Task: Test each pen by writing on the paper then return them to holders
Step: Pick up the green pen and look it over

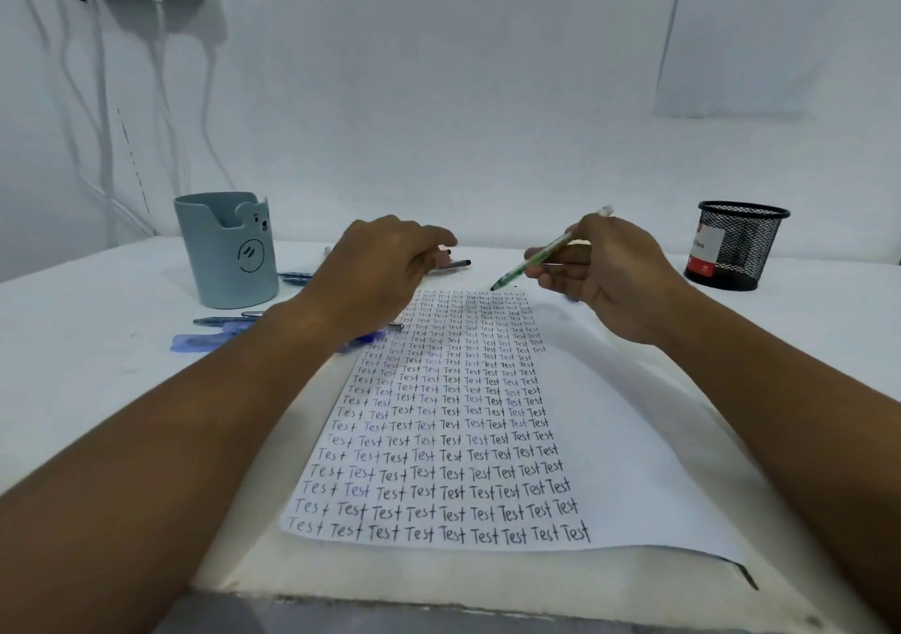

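A white sheet of paper (629, 443) lies in front of me, its left part filled with rows of the word "Test". My right hand (604, 277) grips a green pen (541, 255), tip down just above the paper's top edge. My left hand (375, 272) hovers over the paper's top left corner, fingers curled; whether it holds something is unclear. A black pen (453, 265) lies just beyond its fingers. Several blue pens (224, 328) lie on the table under my left forearm. A pale blue bear holder (226, 248) stands at the left, a black mesh holder (738, 243) at the right.
The white table (97, 341) ends at a white wall behind. Cables (102, 111) hang down the wall at the far left. A printed sheet (760, 33) is stuck on the wall at the upper right. The table's front edge runs just below the paper.
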